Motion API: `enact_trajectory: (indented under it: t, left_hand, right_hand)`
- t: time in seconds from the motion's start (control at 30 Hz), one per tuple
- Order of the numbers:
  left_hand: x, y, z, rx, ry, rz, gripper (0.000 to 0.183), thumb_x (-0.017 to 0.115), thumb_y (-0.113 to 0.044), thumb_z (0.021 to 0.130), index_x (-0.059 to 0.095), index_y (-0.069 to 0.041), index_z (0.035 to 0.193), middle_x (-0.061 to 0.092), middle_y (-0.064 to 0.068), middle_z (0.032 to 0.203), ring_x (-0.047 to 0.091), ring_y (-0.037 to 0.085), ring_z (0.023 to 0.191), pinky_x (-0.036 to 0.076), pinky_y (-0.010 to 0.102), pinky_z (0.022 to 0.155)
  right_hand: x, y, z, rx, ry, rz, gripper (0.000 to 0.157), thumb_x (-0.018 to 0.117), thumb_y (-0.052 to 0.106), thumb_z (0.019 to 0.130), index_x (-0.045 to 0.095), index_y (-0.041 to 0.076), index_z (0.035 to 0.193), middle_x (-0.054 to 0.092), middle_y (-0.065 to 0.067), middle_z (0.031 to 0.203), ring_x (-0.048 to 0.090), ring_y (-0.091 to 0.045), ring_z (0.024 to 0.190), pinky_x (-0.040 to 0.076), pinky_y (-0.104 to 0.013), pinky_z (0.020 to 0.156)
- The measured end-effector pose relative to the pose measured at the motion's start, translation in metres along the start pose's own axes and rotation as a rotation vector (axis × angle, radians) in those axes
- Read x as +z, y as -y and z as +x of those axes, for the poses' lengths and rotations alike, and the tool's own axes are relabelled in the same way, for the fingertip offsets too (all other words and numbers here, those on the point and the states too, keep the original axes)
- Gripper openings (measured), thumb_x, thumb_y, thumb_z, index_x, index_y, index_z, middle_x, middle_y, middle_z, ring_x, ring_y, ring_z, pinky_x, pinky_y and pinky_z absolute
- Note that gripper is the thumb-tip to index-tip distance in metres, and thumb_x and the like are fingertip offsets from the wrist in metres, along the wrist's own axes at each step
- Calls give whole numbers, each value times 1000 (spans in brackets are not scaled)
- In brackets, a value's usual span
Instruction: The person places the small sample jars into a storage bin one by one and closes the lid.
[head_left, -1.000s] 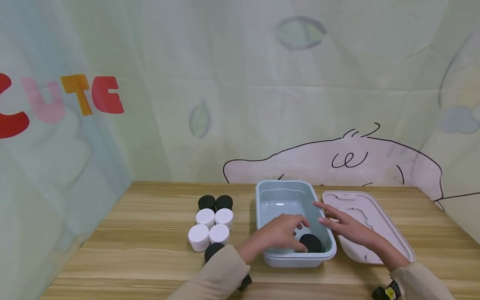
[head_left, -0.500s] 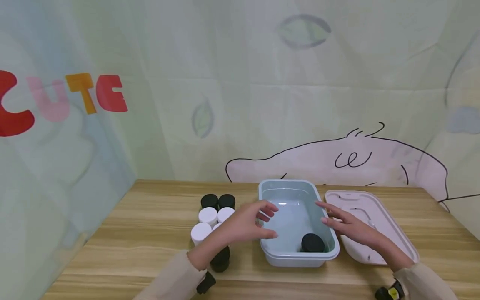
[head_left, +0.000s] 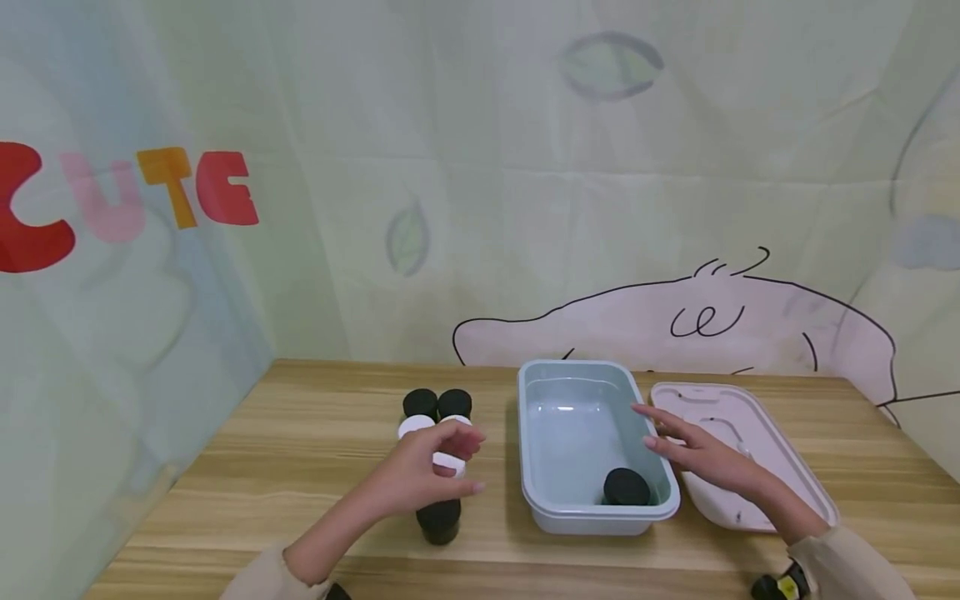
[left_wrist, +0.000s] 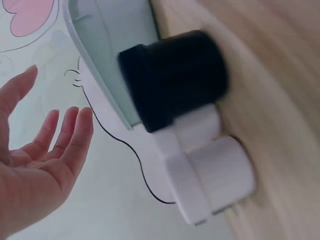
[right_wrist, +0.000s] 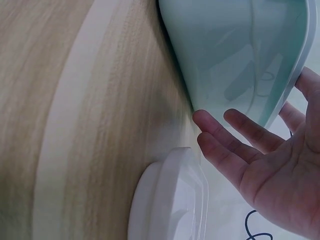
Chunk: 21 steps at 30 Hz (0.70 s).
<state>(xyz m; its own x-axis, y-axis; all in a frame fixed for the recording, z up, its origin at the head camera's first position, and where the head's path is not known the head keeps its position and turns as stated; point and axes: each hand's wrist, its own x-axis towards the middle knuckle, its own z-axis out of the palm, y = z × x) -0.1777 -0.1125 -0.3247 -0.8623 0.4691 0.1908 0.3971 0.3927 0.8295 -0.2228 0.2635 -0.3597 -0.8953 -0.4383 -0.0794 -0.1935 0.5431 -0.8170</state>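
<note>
My left hand [head_left: 416, 471] hovers over a group of small screw-lid jars, its thumb and fingers apart with nothing between them. Partly hidden under it are white jars [left_wrist: 222, 175]; a black jar [head_left: 439, 523] stands at the near end of the group. A pair of black jars [head_left: 455, 403] makes up the far end. Inside the light blue plastic box [head_left: 528, 442], one black jar [head_left: 626, 487] sits in the near right corner. With extended fingers my right hand [head_left: 708, 458] touches the box's right rim; in the right wrist view the hand [right_wrist: 285, 175] holds no jar.
A pale pinkish lid [head_left: 780, 467] lies on the wooden table [head_left: 300, 467], right of the box and under my right forearm. Behind the table's far edge hangs a printed cloth backdrop [head_left: 480, 250].
My left hand has left the inside of the box, where the black jar stays, and moved left over the group of jars. My right hand has stayed at the rim.
</note>
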Motion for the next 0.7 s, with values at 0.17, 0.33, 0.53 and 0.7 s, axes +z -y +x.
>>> enact_trajectory:
  t: [0.17,0.33,0.53,0.7]
  left_hand:
    - [-7,11,-14,-40,-5,-49,46,75,-11,72,55,6,110,60,13,101,57,30,96,52,29,74]
    - [-12,20,-24,-68,-11,-42,47,76,-10,70,55,6,109,59,14,103,56,29,96,51,30,76]
    - [-13,26,-31,-150,-24,-19,50,79,-13,68,56,3,109,59,11,105,55,28,99,51,29,78]
    - [-11,32,-33,-170,-21,16,48,80,-14,66,58,0,106,59,8,102,55,25,96,51,27,76]
  right_hand:
    - [1,0,0,-1,2,5,55,43,28,96,23,10,144,20,-33,141,31,-49,123,45,-52,86]
    - [0,1,0,5,-4,-8,55,43,29,97,23,10,144,22,-33,140,32,-49,122,45,-52,85]
    - [1,2,0,11,-6,-4,55,43,29,96,23,10,144,21,-33,141,28,-50,124,45,-52,86]
    - [1,3,-1,23,-13,-5,55,43,30,96,23,11,144,22,-33,140,29,-50,123,45,-53,86]
